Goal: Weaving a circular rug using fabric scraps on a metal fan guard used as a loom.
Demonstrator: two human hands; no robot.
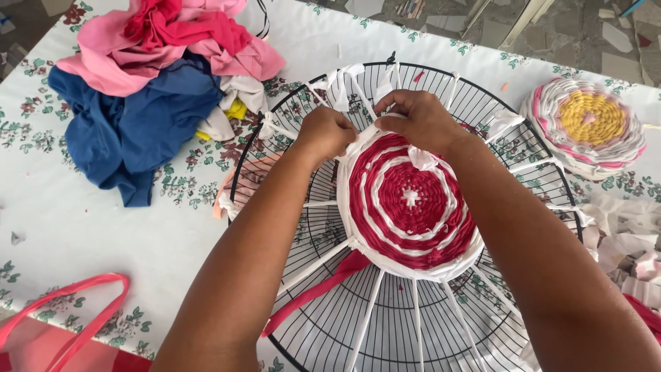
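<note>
Round red-and-white woven mat [410,207] sits centred on black wire fan guard [358,324]. 2 hands, left hand [327,132] and right hand [420,120], pinch white fabric strip [365,138] at mat's far edge. Risk: uneven pull puckers weave. Fabric pile [148,83] beyond on counter [82,227].

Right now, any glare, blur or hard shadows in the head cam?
Head view: even, soft daylight, no glare; the round red-and-white woven fabric mat on the black wire fan guard is sharp; both hands, left and right, show no motion blur; only faint shadows under the forearms.
</note>
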